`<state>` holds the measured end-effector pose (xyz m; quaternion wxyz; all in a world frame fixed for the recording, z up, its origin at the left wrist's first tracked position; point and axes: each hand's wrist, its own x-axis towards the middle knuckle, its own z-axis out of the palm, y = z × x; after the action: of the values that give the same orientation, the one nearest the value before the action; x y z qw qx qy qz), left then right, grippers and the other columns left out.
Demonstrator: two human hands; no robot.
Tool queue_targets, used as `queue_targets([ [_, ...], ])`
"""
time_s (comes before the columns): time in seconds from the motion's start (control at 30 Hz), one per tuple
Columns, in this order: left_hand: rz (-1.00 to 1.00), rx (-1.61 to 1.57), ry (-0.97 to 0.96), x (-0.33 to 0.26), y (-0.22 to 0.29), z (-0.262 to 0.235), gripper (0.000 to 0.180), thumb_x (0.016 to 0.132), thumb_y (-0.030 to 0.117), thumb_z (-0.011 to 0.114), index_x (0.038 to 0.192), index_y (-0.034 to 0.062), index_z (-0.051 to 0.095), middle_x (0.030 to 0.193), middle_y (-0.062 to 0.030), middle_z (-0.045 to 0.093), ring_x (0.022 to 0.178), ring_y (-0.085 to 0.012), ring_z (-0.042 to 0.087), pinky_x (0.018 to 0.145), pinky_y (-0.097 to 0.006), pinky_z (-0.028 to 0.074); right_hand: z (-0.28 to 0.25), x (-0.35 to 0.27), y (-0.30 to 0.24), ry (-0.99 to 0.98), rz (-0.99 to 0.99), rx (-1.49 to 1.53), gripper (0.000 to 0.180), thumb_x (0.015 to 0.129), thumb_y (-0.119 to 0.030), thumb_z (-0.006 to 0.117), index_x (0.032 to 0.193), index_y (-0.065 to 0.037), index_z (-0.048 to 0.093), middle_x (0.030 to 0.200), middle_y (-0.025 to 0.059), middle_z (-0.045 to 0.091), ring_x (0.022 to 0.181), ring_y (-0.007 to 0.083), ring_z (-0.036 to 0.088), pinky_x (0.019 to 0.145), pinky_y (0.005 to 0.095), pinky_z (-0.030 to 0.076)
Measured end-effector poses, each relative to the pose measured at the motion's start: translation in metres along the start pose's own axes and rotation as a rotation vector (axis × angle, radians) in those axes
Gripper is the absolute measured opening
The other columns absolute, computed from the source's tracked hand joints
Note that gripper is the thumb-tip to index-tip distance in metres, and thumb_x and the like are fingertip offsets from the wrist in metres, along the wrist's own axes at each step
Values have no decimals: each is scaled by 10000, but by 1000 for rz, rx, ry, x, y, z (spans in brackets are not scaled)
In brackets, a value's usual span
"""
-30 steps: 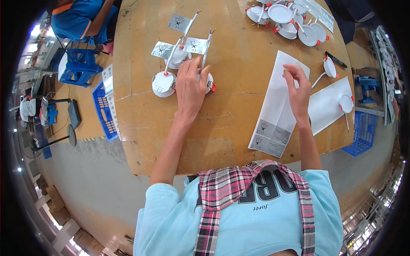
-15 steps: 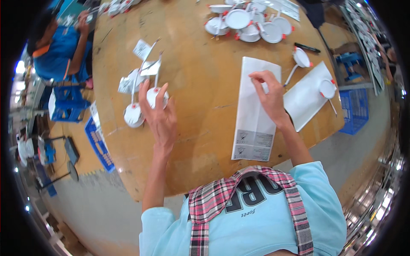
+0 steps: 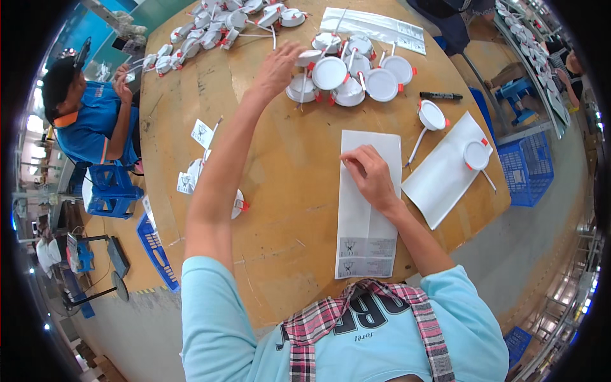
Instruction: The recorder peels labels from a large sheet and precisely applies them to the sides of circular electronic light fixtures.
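Note:
My left hand (image 3: 279,67) is stretched far forward to the left edge of a pile of round white downlights (image 3: 330,73) with red clips. Its fingers are extended beside a downlight, and I cannot tell whether they touch it. Over a long white label sheet (image 3: 370,219), my right hand (image 3: 369,177) has thumb and fingers pinched together; anything between them is hidden. Grey printed labels (image 3: 366,247) remain at the sheet's near end. Left of it, a downlight (image 3: 237,205) is partly covered by my left forearm, near tagged cables with a white paper tag (image 3: 202,134).
Right of the sheet lie a downlight (image 3: 432,116), a black marker (image 3: 440,96) and another white sheet (image 3: 439,184) bearing a downlight (image 3: 476,155). More downlights (image 3: 210,28) are heaped at the far left, near a seated person (image 3: 95,118). Blue crates (image 3: 525,169) stand beside the table.
My left hand has left the tagged downlights on the left and reached forward to the pile. My right hand stays pinched over the label sheet. The view has shifted, showing more of the table's far side.

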<state>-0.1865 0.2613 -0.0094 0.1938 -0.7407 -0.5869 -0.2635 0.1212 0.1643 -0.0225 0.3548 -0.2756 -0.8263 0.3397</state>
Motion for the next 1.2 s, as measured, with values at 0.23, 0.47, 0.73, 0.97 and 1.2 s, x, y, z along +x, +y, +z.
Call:
queue_targets([
  [0.23, -305, -364, -350, 8, -29, -13, 376, 823, 90, 628, 1187, 25, 559, 1052, -190, 652, 992, -336, 619, 864, -384, 492, -4, -1, 2, -16, 27, 37, 91, 830, 25, 611, 913, -12, 621, 795, 90, 572, 760, 250, 549, 660, 354, 456],
  [0.47, -855, -1125, -42, -57, 51, -117, 436, 866, 261, 488, 1217, 5, 528, 1106, -116, 587, 913, -205, 582, 803, -370, 458, -12, 0, -4, 62, 8, 98, 116, 827, 26, 613, 931, -20, 633, 812, 105, 589, 778, 259, 566, 674, 342, 464],
  [0.73, -1043, -1088, -502, -165, 174, -166, 478, 892, 287, 466, 1260, -17, 490, 1177, -144, 596, 1040, -229, 576, 955, -344, 401, 4, 26, -40, -158, 185, 403, 193, 905, -121, 602, 1045, 6, 643, 870, 79, 634, 779, 165, 605, 712, 290, 486],
  [0.97, -606, -310, -196, -177, 219, -157, 500, 826, 237, 651, 1234, -9, 500, 1232, -173, 487, 1162, -322, 431, 981, -429, 341, 41, 40, -40, -355, 272, 579, 275, 905, -194, 624, 1073, 23, 650, 827, 21, 622, 719, 84, 543, 655, 243, 465],
  [1.2, -709, -353, -301, -200, 233, -147, 429, 810, 83, 644, 1206, -24, 517, 1187, -166, 506, 1090, -335, 470, 940, -415, 391, 28, 40, -40, -317, 677, 1110, 181, 925, -134, 604, 1021, 9, 661, 799, 11, 636, 656, 59, 562, 613, 195, 475],
])
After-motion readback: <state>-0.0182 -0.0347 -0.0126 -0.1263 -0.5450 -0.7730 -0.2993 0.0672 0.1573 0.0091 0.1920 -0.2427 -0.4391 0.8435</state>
